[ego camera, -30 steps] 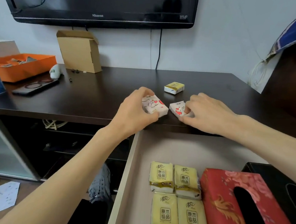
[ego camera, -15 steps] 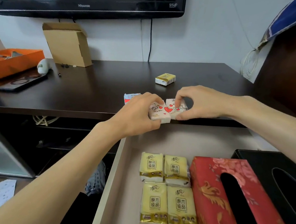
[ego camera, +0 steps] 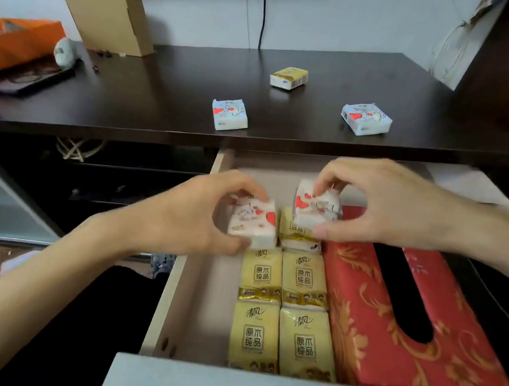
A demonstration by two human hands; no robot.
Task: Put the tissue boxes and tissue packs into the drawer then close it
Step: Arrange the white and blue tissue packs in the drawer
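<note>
My left hand [ego camera: 191, 215] and right hand [ego camera: 379, 204] each pinch a heart-print pack [ego camera: 254, 220] over the open drawer [ego camera: 192, 294], directly above the yellow packs [ego camera: 281, 309], bare floor lying leftward, nearer my left.

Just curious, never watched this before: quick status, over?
Left hand grips one heart pack, right hand another, both over open drawer. Three packs remain on tabletop. Nothing blocking.
</note>
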